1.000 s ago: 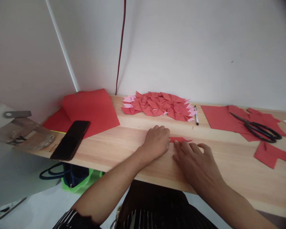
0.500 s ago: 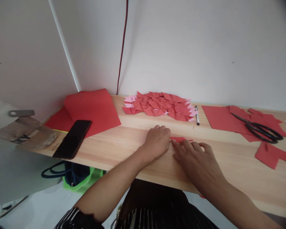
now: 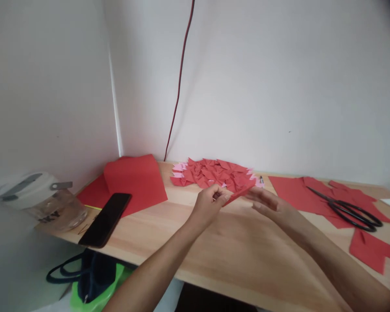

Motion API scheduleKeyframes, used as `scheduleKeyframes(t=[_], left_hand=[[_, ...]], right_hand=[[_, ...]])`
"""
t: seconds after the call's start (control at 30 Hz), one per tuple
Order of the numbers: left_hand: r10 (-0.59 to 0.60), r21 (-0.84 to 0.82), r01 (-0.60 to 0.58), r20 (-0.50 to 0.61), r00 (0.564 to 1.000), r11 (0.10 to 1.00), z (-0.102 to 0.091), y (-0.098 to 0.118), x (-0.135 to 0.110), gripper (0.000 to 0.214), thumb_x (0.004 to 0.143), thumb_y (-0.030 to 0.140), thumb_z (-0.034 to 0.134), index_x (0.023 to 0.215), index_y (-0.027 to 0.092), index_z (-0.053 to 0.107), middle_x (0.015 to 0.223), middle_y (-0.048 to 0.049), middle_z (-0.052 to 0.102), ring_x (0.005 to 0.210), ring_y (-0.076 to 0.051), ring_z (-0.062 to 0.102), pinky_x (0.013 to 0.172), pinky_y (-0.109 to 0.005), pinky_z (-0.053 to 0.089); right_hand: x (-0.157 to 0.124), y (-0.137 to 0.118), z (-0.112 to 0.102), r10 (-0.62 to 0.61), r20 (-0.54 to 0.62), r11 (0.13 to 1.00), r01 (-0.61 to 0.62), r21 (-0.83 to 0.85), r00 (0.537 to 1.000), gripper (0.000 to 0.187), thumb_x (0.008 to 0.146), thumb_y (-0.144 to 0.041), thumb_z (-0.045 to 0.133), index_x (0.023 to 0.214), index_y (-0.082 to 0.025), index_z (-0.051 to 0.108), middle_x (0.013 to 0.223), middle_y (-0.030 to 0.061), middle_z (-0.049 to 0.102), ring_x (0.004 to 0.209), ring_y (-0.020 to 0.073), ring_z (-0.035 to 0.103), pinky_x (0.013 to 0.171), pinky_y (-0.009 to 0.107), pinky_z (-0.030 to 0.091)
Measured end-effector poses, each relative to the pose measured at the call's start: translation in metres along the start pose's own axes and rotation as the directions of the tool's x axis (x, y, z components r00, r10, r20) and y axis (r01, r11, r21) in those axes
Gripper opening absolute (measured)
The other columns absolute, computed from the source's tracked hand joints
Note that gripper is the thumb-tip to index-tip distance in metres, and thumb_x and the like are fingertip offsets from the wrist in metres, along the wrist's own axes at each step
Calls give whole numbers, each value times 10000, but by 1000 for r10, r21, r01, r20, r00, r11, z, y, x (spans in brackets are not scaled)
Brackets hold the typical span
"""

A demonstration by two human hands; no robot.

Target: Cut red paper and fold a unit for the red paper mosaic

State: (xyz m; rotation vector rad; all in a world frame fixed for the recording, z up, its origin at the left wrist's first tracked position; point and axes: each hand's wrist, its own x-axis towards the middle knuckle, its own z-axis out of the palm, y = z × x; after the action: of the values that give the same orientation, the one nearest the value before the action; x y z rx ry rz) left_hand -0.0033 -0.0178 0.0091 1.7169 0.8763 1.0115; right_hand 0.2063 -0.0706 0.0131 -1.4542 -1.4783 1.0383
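A folded piece of red paper (image 3: pixel 240 193) is held up above the wooden table (image 3: pixel 169 225), in front of a pile of folded red and pink paper pieces (image 3: pixel 211 172). My left hand (image 3: pixel 211 203) pinches its near left end between thumb and fingers. My right hand (image 3: pixel 267 202) is at the other end, fingers stretched out and thumb apart; the fingertips are close to or touching the paper's far edge. Part of the pile is hidden behind the held paper.
Black scissors (image 3: pixel 347 210) lie on red paper sheets (image 3: pixel 286 190) at the right, with a red offcut (image 3: pixel 367 249) nearer. A marker (image 3: pixel 261 179) stands out beside the pile. At left are a large red sheet (image 3: pixel 139 182), a phone (image 3: pixel 105 220) and a clear water bottle (image 3: pixel 61 210).
Both hands have lifted off the tabletop, raising the folded red paper with them. My right hand's fingers have straightened. The camera view has tilted up, showing more wall.
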Motion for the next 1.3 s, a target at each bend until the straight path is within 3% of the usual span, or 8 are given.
scheduleKeyframes(t=[0.07,0.17,0.3,0.47,0.6,0.83,1.03,1.3], left_hand=[[0,-59,-1,-21,1000,998,2,6,2,213,822,300,549,680,164,466,621,40,463,582,-90,418,577,-214,329],[-22,-136,22,-1,1000,990,4,13,3,237,819,341,571,697,158,481,615,36,481,570,-84,429,566,-211,334],[-161,-305,211,181,970,929,3,17,8,298,832,430,560,843,133,582,717,-18,589,625,-99,522,582,-214,380],[-237,-432,366,324,916,824,3,6,22,310,721,388,707,845,111,646,808,-51,643,727,-107,572,707,-226,410],[-305,-445,409,287,908,797,9,-6,30,301,636,314,772,839,123,655,786,-42,651,707,-121,583,699,-248,427],[-250,-388,284,138,958,877,15,-15,23,76,694,195,685,735,131,674,747,-28,665,666,-104,581,650,-221,432],[-346,-298,354,82,935,887,20,-12,19,57,663,170,674,677,125,642,659,-12,632,572,-92,539,558,-210,411],[-399,-286,450,219,890,846,22,-16,16,65,678,169,658,718,118,668,696,-29,656,608,-102,568,594,-212,419]], right_hand=[[6,-8,10,-52,61,989,43,143,997,455,812,-468,611,1200,-240,542,1278,101,578,1164,263,537,951,397,451],[12,-18,20,-59,18,980,54,193,998,359,806,-470,624,1067,-225,599,1106,85,648,987,227,596,859,371,478],[18,-19,18,-53,-12,985,54,161,999,301,794,-482,632,911,-205,623,844,46,644,802,185,582,778,345,474],[25,-12,13,-52,33,982,46,181,998,314,754,-467,673,921,-204,630,853,44,645,819,194,579,762,335,465],[29,-3,14,-54,31,984,48,174,998,276,776,-470,642,875,-213,620,786,11,606,768,169,555,717,301,452],[27,7,24,5,8,990,-6,141,1000,267,780,-462,634,812,-200,597,747,2,560,714,152,518,662,277,436],[25,14,31,30,-42,994,-26,106,999,294,761,-477,642,772,-190,580,698,0,556,652,155,519,573,271,408],[25,13,26,-3,-52,1000,2,-31,999,321,745,-511,641,697,-195,614,643,7,575,611,159,521,547,279,417]])
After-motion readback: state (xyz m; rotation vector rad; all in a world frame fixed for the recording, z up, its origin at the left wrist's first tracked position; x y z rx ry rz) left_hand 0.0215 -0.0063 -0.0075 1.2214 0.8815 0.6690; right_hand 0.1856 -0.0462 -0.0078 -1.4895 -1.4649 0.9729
